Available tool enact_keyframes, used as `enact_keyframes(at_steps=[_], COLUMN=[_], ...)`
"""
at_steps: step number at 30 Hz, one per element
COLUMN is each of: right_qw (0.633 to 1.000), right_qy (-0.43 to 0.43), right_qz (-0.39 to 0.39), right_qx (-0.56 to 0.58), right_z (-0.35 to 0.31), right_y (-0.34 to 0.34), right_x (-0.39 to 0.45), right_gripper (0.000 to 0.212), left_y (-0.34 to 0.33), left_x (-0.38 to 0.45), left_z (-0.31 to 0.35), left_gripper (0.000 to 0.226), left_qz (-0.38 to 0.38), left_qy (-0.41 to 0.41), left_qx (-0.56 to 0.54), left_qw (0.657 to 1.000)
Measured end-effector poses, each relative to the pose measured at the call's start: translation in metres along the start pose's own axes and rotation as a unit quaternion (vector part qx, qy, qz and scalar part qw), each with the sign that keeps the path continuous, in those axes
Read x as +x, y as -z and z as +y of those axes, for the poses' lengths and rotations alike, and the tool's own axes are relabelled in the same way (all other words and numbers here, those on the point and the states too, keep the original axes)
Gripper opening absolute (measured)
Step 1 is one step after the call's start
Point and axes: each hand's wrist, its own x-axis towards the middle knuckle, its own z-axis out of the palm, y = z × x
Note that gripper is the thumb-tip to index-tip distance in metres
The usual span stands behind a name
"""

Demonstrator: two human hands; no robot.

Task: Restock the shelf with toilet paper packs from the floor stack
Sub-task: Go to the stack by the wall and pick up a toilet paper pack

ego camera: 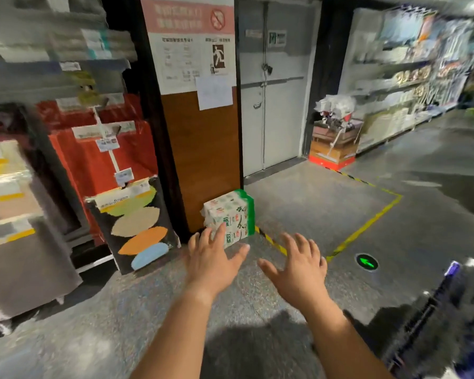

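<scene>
Fingers on both hands are spread wide and holding nothing. The left hand [212, 258] has its fingertips overlapping the front of the pack [230, 217], can't tell if they're touching it. The right hand [298, 265] is over bare floor [298, 203], beside the pack. The pack sits on the floor against a brown panel [203, 149], next to a yellow-black striped line [272, 240]. Shelves [25, 187] on the left, pretty blurry.

Left shelf goods [52, 45] motion-blurred, toilet paper pack [230, 214] lower corner behind left hand [212, 258].
</scene>
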Motion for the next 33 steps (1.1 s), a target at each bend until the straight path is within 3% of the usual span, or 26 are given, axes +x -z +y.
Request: enact_keyframes(at_steps=[7, 16, 28, 33], right_qw=[1.0, 0.996, 0.985, 0.98], right_qy=[0.013, 0.051, 0.118, 0.133], right_qz=[-0.025, -0.069, -0.11, -0.119], right_qx=[0.0, -0.024, -0.066, -0.089], right_z=[-0.004, -0.013, 0.003, 0.019], right_y=[-0.052, -0.072, -0.162, -0.182], right_x=[0.188, 0.435, 0.73, 0.844], right_gripper=[0.089, 0.086, 0.084, 0.105], left_y=[-0.058, -0.085, -0.188, -0.212], left_x=[0.191, 0.414, 0.711, 0.815], left_z=[0.009, 0.014, 0.015, 0.009], left_gripper=[0.087, 0.084, 0.085, 0.086], left_qz=[-0.009, -0.007, -0.051, -0.055], left_qy=[-0.019, 0.04, 0.086, 0.11], left_qx=[0.02, 0.008, 0.003, 0.002], left_qw=[1.0, 0.999, 0.995, 0.992])
